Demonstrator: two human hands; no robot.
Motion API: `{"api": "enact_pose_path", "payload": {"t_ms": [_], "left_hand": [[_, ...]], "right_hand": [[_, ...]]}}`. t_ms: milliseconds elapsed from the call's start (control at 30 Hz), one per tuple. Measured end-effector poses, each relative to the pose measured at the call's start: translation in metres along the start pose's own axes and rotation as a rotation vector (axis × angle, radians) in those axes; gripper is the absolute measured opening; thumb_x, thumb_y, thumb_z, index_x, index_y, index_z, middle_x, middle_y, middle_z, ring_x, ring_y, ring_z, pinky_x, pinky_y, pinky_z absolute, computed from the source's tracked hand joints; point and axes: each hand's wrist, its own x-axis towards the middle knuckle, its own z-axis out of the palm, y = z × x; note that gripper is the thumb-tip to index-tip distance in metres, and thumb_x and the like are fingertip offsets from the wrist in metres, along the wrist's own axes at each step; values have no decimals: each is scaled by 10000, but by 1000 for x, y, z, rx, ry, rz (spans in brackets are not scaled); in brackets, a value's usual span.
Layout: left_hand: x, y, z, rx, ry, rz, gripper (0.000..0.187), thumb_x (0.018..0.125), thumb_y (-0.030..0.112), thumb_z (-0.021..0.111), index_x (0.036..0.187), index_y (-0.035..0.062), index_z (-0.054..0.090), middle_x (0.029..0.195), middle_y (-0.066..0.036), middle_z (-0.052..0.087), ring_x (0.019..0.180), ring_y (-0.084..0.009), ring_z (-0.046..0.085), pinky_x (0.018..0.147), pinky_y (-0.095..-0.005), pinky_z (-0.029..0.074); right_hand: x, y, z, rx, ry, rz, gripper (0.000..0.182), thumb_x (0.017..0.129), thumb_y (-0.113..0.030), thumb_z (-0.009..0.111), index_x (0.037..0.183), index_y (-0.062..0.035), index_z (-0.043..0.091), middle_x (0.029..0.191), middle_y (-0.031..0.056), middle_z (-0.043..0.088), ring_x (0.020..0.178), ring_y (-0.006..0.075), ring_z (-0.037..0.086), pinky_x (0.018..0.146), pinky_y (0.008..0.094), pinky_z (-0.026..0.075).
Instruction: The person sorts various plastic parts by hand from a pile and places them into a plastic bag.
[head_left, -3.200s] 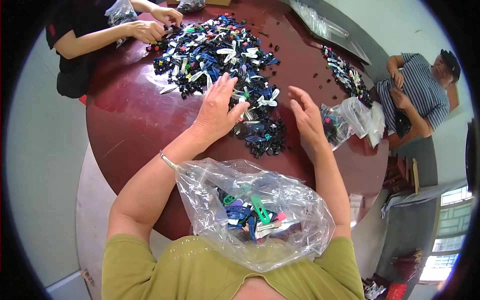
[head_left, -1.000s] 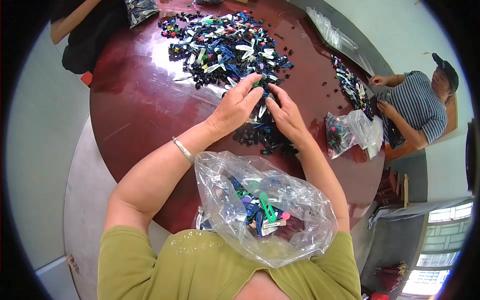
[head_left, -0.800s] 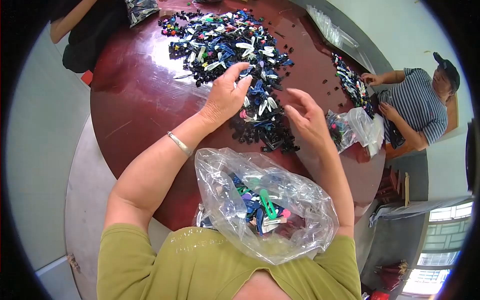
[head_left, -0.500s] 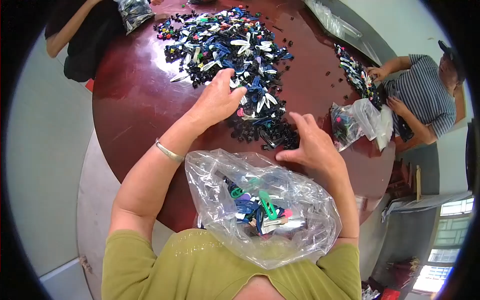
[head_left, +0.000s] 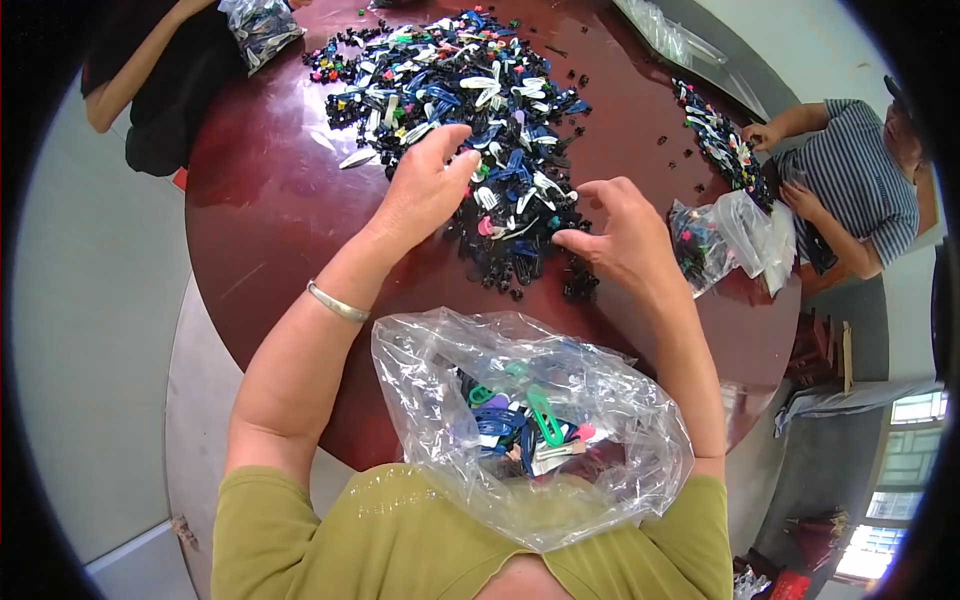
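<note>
A big heap of hair clips (head_left: 430, 85) in white, navy and black, with small black claw clips among them, covers the far middle of the table. My left hand (head_left: 425, 192) is over the heap's near left side, thumb and fingers apart and nothing visible between them. At the heap's near right edge, my right hand (head_left: 632, 240) is curved, its thumb and fingers spread beside black clips (head_left: 580, 278). An open clear plastic bag (head_left: 420, 400) rests against my front. Inside it are navy and white clips and a large green clip (head_left: 545, 415).
The round dark red table (head_left: 260, 240) curves around me. On the right, a person in a striped shirt (head_left: 850, 170) touches a smaller heap of clips (head_left: 715, 135) near another filled bag (head_left: 725, 235). At the upper left, another person sits by a filled bag (head_left: 262, 35).
My right hand has moved up and away from me, farther along the heap's edge. My left hand has shifted slightly up and left. Some clips at the near edge are pushed farther away.
</note>
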Motion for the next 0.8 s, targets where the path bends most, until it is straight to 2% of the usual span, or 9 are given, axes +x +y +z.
{"api": "enact_pose_path", "payload": {"t_ms": [33, 167, 267, 367, 467, 500, 600, 633, 800], "left_hand": [[0, -1, 2, -7, 48, 13, 328, 942, 93, 547, 1232, -61, 532, 1228, -143, 595, 1137, -184, 562, 973, -301, 442], [-4, 9, 3, -25, 84, 89, 292, 944, 48, 528, 1214, -61, 543, 1147, -123, 640, 1049, -181, 611, 916, -285, 478], [-9, 18, 3, -30, 59, 21, 283, 935, 88, 553, 1177, -59, 567, 1121, -148, 654, 1033, -185, 628, 881, -289, 490], [-12, 36, 0, 371, -30, -39, 292, 902, 136, 586, 1130, -47, 596, 1084, -195, 660, 1003, -263, 652, 855, -336, 498], [-19, 33, -4, 762, -26, 157, 309, 863, 164, 610, 1090, -45, 598, 1016, -248, 640, 935, -400, 627, 823, -437, 502], [-23, 36, -5, 762, -45, 122, 296, 866, 179, 602, 1066, -40, 604, 1005, -243, 631, 960, -425, 604, 841, -482, 482], [-30, 43, -6, 798, -194, -23, 263, 872, 178, 592, 1029, -33, 604, 1027, -246, 613, 962, -425, 595, 840, -484, 478], [-34, 38, -4, 863, -164, 22, 304, 871, 190, 609, 1097, -14, 603, 1024, -226, 637, 959, -393, 611, 821, -454, 477], [-44, 16, 6, 769, 5, 216, 237, 879, 149, 598, 1059, -5, 593, 994, -198, 635, 923, -396, 606, 810, -443, 480]], "right_hand": [[-2, 0, 0, 96, 76, -46, 351, 707, -219, 789, 989, -55, 659, 947, 86, 624, 864, 260, 643, 745, 379, 510], [-14, -8, 2, 292, 7, -119, 112, 732, -73, 740, 824, -21, 702, 781, 72, 631, 706, 215, 641, 630, 340, 490], [-20, -9, 0, 181, -167, -127, 107, 745, -104, 727, 831, -43, 716, 795, 102, 651, 724, 243, 646, 635, 361, 488], [-22, -13, -1, -32, -198, -143, 155, 762, -214, 730, 792, -62, 716, 811, 116, 670, 762, 304, 650, 675, 407, 502], [-24, -17, 11, -112, -135, -152, 222, 745, -267, 754, 769, -54, 698, 789, 122, 671, 764, 321, 653, 676, 426, 508], [-22, -17, 14, -128, -133, -142, 239, 737, -277, 762, 771, -49, 697, 782, 126, 672, 758, 322, 653, 671, 428, 508], [-17, -16, 15, -45, -183, -60, 261, 720, -287, 774, 770, -44, 695, 771, 138, 678, 741, 328, 655, 659, 425, 509], [-16, -15, 14, 2, -208, -26, 263, 715, -287, 777, 769, -43, 695, 769, 142, 680, 736, 330, 655, 655, 423, 510], [-10, 0, 6, 250, -251, 55, 218, 766, -232, 713, 767, -16, 690, 733, 150, 677, 687, 258, 672, 638, 385, 521]]}}
